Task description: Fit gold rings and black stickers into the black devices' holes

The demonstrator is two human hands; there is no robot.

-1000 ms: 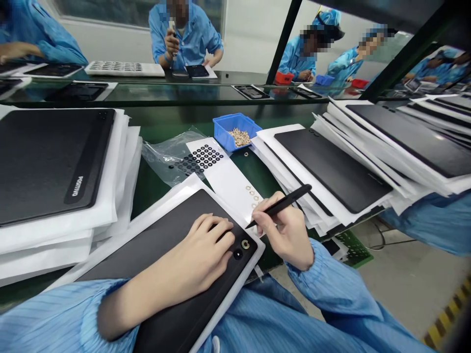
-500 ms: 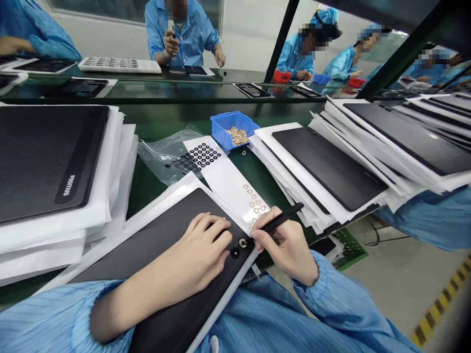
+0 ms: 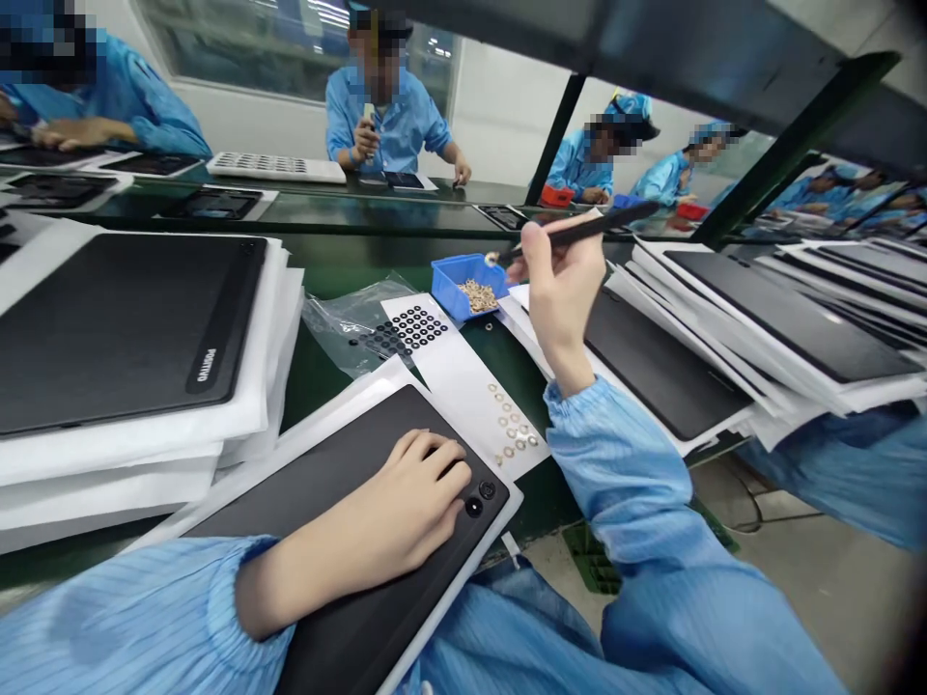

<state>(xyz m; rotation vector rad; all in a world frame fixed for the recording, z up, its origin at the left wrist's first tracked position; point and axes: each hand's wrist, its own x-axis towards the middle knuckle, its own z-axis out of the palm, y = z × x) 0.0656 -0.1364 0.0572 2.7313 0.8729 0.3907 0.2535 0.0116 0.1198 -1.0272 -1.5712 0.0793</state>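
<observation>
Pinching a black pen (image 3: 579, 230) over the blue bin (image 3: 447, 294) edge, right hand (image 3: 561, 290); left hand (image 3: 406, 502) flat on tablet (image 3: 340, 454) corner.

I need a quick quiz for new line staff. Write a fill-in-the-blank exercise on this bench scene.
1. The right hand holds a ____ pen-like tool.
2. The tool's tip is at the ____ bin of small rings.
3. The left hand lies on a dark tablet that sits on a ____ sheet.
Missing words: black; blue; white.
</observation>
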